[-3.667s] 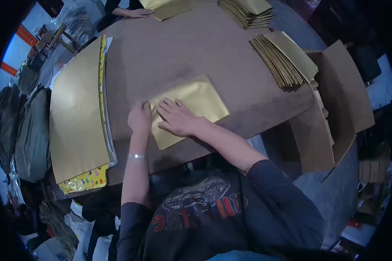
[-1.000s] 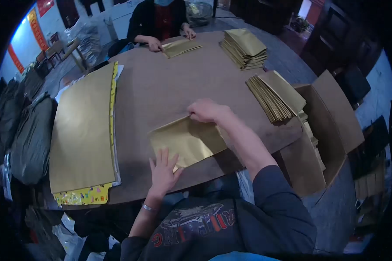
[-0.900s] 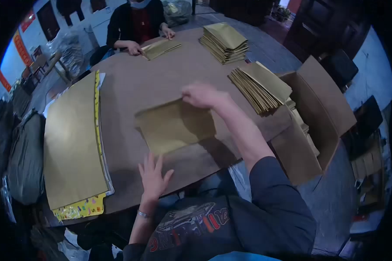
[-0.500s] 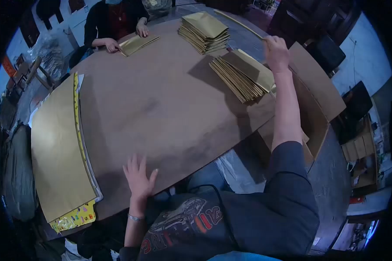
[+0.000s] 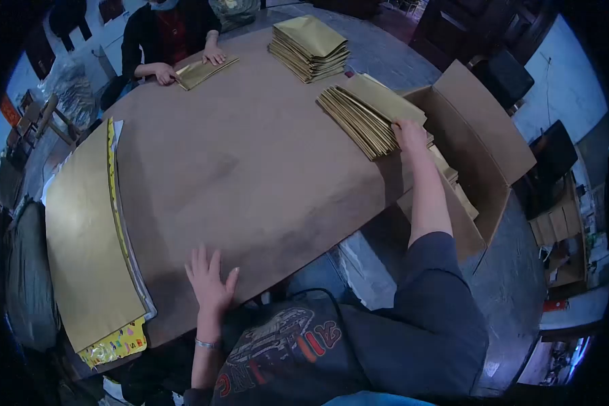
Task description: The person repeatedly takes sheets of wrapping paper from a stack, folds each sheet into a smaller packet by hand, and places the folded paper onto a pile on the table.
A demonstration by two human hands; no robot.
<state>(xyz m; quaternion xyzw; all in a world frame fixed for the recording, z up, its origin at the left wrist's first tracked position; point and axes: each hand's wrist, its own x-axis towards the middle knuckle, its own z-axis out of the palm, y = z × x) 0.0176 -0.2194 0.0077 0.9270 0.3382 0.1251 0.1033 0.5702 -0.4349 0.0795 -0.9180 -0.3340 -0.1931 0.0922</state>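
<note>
My left hand [image 5: 210, 281] rests with fingers spread on the brown tabletop [image 5: 250, 196], near its front edge, holding nothing. With my right hand [image 5: 411, 135] I pinch the near corner of a folded gold paper sheet [image 5: 386, 101], which lies on the fanned stack of folded gold paper [image 5: 358, 125] at the table's right side. The fingertips partly cover that corner. Behind it stands a taller pile of folded gold paper [image 5: 310, 44]. To the left of my left hand lies a large flat gold sheet [image 5: 88, 237] over yellow printed material [image 5: 118, 342].
An open cardboard box [image 5: 484, 139] with gold paper pieces inside stands against the table's right edge. Across the table, a co-worker's hands [image 5: 213, 54] press on another folded gold paper [image 5: 206, 73]. A dark chair [image 5: 501, 78] stands beyond the box.
My right hand has come down and toward me, from above the box's far side to the fanned stack, bringing the gold paper flat onto it. My left hand has barely shifted.
</note>
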